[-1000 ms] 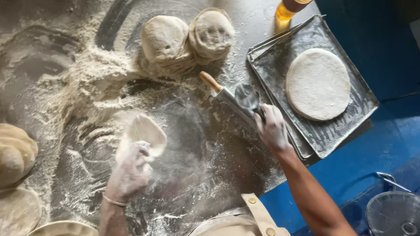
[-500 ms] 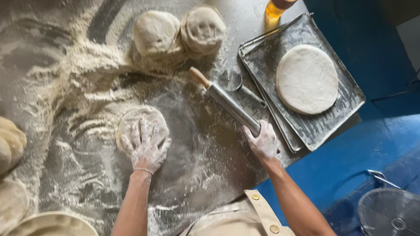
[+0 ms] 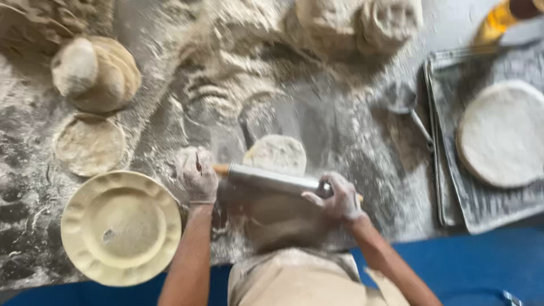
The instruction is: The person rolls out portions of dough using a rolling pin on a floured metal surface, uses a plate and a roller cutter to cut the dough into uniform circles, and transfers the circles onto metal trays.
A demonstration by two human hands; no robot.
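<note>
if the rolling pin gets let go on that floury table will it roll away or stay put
The rolling pin looks like a smooth metal cylinder, so it would probably roll freely. The flat dough beside it may slow it. It likely feels stiff, and slippery from flour.

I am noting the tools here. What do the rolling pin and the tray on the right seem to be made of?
Rolling pin: barrel looks like smooth grey metal with a dull sheen; its left handle looks like tan wood.
Tray: probably thin metal, grey, flour-dusted, with a raised rim.
</note>
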